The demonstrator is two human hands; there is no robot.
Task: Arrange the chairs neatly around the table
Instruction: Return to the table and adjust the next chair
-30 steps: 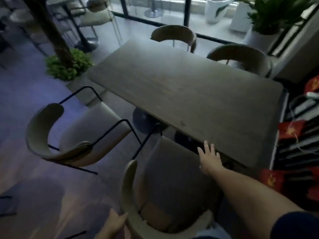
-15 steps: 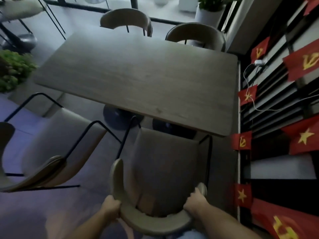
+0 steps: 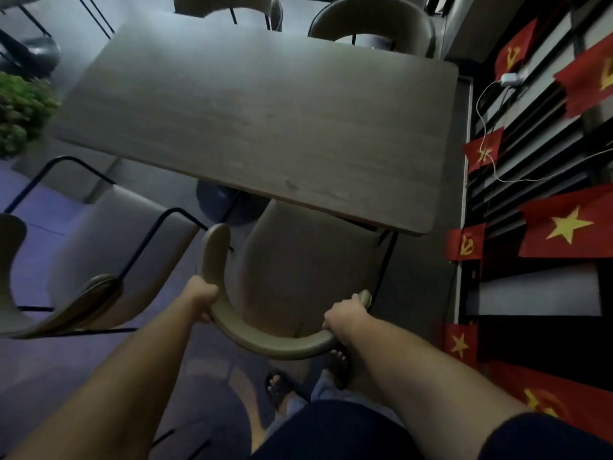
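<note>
A grey wooden table fills the middle of the head view. Right below me stands a chair with a curved tan backrest and grey seat; the front of its seat sits under the table's near edge. My left hand grips the left side of its backrest and my right hand grips the right side. A second matching chair stands to the left, angled away from the table. Two more chairs, one and another, sit tucked in at the far side.
A dark slatted wall with several red flags and a white charger cable runs close along the right. A green potted plant is at the left. A round table base shows under the table. My sandalled feet stand behind the chair.
My right hand left the table edge and both hands closed on the near chair's backrest. The chair's seat has since slid forward under the table edge.
</note>
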